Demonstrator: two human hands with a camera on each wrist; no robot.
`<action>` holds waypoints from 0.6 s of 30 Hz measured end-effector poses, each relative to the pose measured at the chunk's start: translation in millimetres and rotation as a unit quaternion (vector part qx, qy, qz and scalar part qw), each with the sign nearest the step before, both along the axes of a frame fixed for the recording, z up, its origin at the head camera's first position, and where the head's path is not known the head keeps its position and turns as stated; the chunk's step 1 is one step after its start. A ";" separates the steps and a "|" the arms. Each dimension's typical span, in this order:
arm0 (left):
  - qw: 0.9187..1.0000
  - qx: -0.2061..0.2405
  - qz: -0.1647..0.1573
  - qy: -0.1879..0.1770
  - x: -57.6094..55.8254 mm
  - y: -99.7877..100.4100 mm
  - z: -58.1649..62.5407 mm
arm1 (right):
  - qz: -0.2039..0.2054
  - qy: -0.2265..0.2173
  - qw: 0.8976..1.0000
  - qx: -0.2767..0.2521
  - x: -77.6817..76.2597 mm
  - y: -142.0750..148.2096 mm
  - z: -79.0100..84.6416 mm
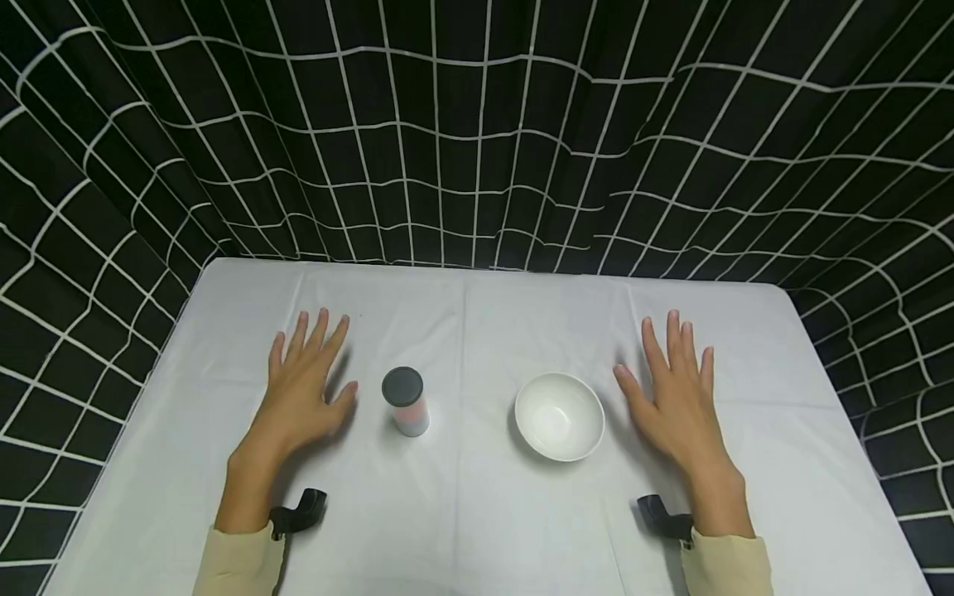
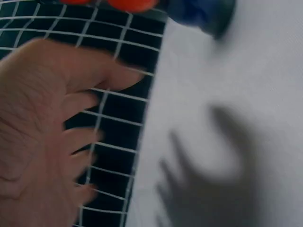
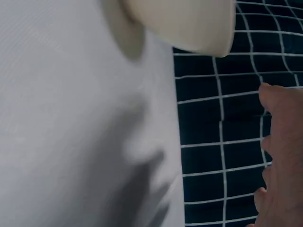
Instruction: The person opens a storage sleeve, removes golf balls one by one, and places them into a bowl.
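Note:
A small canister (image 1: 407, 406) with a dark grey lid and a pink and pale body stands upright on the white-covered table (image 1: 477, 530). To its right sits a white bowl (image 1: 561, 416), its inside bare. My left hand (image 1: 301, 397) is held left of the canister, fingers spread and straight, holding nothing. On the far side of the bowl, my right hand (image 1: 674, 401) hovers with extended fingers, also holding nothing. In the left wrist view the left thumb (image 2: 106, 71) points toward the table, and a shadow falls below. The bowl (image 3: 189, 23) shows at the top of the right wrist view.
Black cloth with a white grid (image 1: 477, 141) hangs behind the table and at both sides. A dark wrist-worn device (image 1: 300, 511) sits by the left cuff, and another device (image 1: 663, 519) by the right cuff.

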State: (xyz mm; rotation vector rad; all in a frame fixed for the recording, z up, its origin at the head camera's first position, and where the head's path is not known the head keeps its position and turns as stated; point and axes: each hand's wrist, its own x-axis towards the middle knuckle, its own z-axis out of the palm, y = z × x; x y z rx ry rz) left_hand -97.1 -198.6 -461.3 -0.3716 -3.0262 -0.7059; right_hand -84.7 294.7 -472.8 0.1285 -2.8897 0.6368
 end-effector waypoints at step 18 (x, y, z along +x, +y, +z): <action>0.966 0.185 -0.140 -0.111 5.6 32.4 -11.9 | 0.033 0.023 0.989 -0.139 3.2 -21.8 17.8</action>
